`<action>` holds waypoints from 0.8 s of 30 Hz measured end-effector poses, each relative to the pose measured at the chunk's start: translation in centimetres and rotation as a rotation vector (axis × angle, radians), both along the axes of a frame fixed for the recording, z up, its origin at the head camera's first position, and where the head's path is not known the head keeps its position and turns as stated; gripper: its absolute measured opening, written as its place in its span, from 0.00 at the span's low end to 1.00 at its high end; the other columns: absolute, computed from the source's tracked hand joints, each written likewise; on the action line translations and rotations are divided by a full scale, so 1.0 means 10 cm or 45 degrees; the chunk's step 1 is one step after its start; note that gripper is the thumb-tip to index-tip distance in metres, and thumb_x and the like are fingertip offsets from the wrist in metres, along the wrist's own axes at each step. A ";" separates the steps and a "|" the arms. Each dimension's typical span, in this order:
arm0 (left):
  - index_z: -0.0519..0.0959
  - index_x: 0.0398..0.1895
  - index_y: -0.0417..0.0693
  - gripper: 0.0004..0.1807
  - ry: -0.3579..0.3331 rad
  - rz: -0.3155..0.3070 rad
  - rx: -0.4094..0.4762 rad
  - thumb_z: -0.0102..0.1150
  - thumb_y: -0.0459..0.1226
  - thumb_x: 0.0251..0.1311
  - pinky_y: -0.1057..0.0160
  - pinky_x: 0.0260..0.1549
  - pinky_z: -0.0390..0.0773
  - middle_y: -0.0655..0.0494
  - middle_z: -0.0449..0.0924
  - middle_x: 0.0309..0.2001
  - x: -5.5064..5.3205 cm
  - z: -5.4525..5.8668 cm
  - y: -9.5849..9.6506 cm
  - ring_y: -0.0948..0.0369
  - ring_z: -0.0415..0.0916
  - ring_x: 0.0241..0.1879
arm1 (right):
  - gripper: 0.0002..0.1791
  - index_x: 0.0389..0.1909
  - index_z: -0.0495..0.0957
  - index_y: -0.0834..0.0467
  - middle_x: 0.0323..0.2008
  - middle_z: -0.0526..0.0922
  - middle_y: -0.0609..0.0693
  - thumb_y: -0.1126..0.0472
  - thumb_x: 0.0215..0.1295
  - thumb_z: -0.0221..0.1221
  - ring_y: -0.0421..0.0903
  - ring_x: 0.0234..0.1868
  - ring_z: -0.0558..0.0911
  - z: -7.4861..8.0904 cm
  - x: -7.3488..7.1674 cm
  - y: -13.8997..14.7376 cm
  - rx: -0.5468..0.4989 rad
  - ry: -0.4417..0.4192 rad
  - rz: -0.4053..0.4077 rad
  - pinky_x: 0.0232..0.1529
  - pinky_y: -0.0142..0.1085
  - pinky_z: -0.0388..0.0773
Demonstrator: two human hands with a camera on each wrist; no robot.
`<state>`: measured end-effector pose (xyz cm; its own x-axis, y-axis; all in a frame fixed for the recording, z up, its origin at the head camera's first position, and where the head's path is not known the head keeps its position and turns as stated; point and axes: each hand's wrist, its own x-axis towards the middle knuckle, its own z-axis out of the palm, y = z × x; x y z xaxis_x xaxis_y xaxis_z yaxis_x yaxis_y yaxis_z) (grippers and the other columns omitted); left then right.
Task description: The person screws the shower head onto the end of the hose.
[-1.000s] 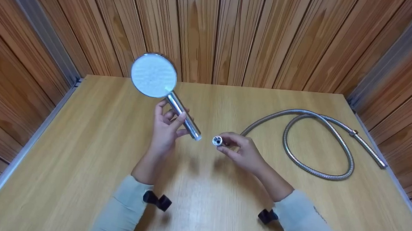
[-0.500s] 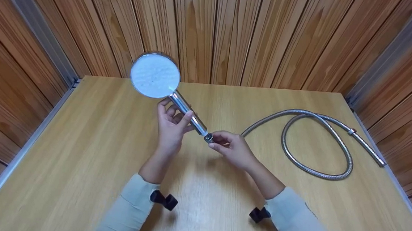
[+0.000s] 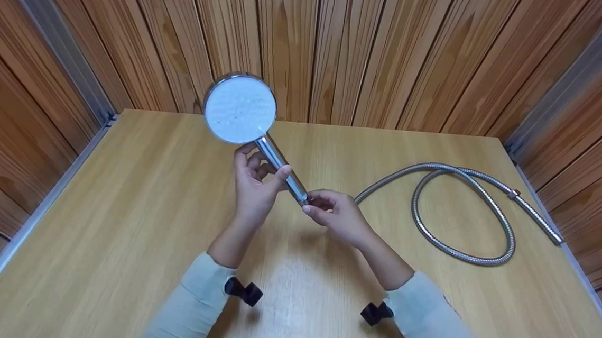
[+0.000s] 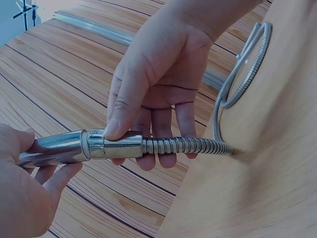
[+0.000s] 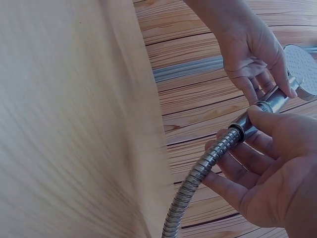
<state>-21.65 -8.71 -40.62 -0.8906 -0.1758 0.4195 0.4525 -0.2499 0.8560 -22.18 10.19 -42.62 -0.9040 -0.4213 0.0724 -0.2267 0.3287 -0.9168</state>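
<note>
A chrome shower head (image 3: 240, 109) with a round white face is held up over the table, tilted with its handle pointing down to the right. My left hand (image 3: 257, 192) grips the handle between thumb and fingers. My right hand (image 3: 341, 217) pinches the metal end nut (image 4: 123, 145) of a flexible shower hose (image 5: 198, 171). In the left wrist view the nut meets the handle's threaded end in one line, with a narrow pale ring showing at the joint. The right fingers lie under the nut and the ribbed hose behind it.
The rest of the shower hose lies looped on the wooden table (image 3: 117, 220) at the right, its free end (image 3: 556, 238) close to the right edge. Wood-panelled walls (image 3: 288, 46) stand behind and at both sides.
The shower head has moved right, toward the right hand. The hose nut, apart from the handle a second ago, has come up to the handle's end and lines up with it.
</note>
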 end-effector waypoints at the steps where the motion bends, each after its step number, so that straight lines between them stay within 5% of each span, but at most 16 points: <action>1: 0.54 0.65 0.47 0.37 0.002 0.004 0.002 0.66 0.28 0.58 0.48 0.37 0.85 0.44 0.73 0.52 0.00 0.00 0.00 0.50 0.76 0.43 | 0.14 0.51 0.81 0.57 0.41 0.83 0.49 0.58 0.66 0.63 0.48 0.42 0.79 0.00 0.00 0.00 0.004 0.001 -0.007 0.38 0.38 0.80; 24: 0.54 0.64 0.48 0.37 0.015 0.045 -0.002 0.67 0.30 0.58 0.48 0.35 0.85 0.44 0.74 0.51 0.00 -0.02 0.00 0.50 0.76 0.42 | 0.13 0.49 0.81 0.57 0.34 0.84 0.44 0.56 0.66 0.63 0.42 0.33 0.80 -0.02 0.07 -0.07 0.125 0.308 -0.099 0.32 0.36 0.81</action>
<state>-21.63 -8.74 -40.86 -0.8788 -0.2062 0.4304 0.4712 -0.2321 0.8509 -21.46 9.52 -42.78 -0.8954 -0.3668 0.2525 -0.4057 0.4381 -0.8021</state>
